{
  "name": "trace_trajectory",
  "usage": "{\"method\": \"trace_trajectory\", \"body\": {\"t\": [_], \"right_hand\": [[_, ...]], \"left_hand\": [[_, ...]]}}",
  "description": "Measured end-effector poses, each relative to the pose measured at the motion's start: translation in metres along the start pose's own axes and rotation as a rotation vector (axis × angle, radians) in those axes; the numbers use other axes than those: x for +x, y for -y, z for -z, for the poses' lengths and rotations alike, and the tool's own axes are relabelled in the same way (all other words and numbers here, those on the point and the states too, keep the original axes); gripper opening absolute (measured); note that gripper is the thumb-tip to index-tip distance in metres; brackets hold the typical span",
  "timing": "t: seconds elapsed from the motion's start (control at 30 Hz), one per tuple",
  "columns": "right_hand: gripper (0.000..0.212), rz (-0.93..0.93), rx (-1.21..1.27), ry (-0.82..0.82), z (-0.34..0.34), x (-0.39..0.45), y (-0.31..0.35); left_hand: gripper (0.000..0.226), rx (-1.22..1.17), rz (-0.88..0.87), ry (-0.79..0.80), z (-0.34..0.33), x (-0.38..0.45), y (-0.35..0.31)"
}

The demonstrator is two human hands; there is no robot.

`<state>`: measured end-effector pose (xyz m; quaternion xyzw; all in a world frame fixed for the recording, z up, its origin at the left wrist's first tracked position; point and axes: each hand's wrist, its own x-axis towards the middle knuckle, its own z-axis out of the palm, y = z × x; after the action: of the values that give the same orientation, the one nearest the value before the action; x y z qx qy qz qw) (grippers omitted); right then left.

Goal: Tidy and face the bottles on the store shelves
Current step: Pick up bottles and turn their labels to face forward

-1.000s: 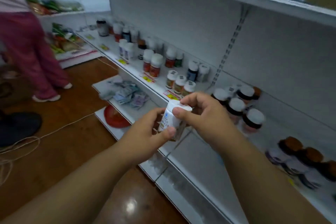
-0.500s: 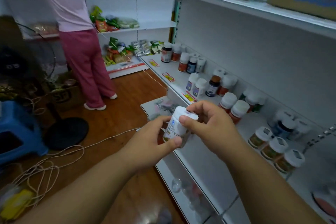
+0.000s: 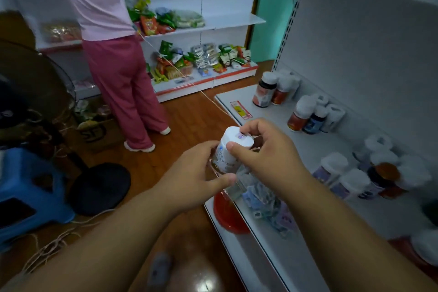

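Bottle (image 3: 227, 149) with white cap is up in both my hands, held off the shelf (image 3: 315, 149), in front of its front edge and over the wood floor (image 3: 189, 111). Left hand (image 3: 196, 180) wraps the lower body, thumb across the front under the label. Right hand (image 3: 263, 149) pinches the cap from above, thumb on the near rim, fingers over the far side. Bottle is tilted, cap toward me and to the right. Small purple sticker on the cap top. Label text is too blurred to read.

Shelf to the right carries several clusters of white-capped bottles: a dark bottle (image 3: 264, 90) with a red-labelled one beside it at the far end, a red and a blue-labelled pair (image 3: 305, 116) nearer, and purple-labelled ones (image 3: 331, 170) closest. A yellow-red price tag (image 3: 240, 109) sits on the shelf front edge. Lower tier under my hands has a red dish (image 3: 227, 213) and loose small packets (image 3: 265, 201).

Another person in a pink top and magenta trousers (image 3: 123, 85) stands at the far snack shelves (image 3: 201, 28). Blue stool (image 3: 28, 194) and fan base (image 3: 99, 187) on the floor at left.
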<state>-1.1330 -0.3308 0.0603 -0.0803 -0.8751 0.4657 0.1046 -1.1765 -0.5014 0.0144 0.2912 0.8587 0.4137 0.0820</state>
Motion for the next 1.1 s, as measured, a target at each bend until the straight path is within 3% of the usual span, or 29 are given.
{"method": "trace_trajectory", "body": {"t": [0.17, 0.37, 0.5, 0.77, 1.1], "right_hand": [[0.032, -0.075, -0.141, -0.158, -0.034, 0.075, 0.005], [0.034, -0.248, -0.211, -0.311, -0.026, 0.143, 0.006], [0.035, -0.249, -0.258, -0.368, -0.029, 0.193, -0.019], [0.030, -0.250, -0.375, -0.428, -0.043, 0.270, -0.066], [0.032, -0.415, -0.605, -0.594, -0.077, 0.290, -0.091]], "left_hand": [[0.070, 0.115, -0.086, 0.109, 0.033, 0.095, 0.058], [0.075, 0.180, -0.227, 0.194, 0.046, 0.201, 0.084], [0.060, 0.256, -0.332, 0.210, 0.027, 0.271, 0.098], [0.039, 0.345, -0.301, 0.318, 0.010, 0.364, 0.121], [0.014, 0.348, -0.644, 0.448, -0.003, 0.412, 0.146]]}}
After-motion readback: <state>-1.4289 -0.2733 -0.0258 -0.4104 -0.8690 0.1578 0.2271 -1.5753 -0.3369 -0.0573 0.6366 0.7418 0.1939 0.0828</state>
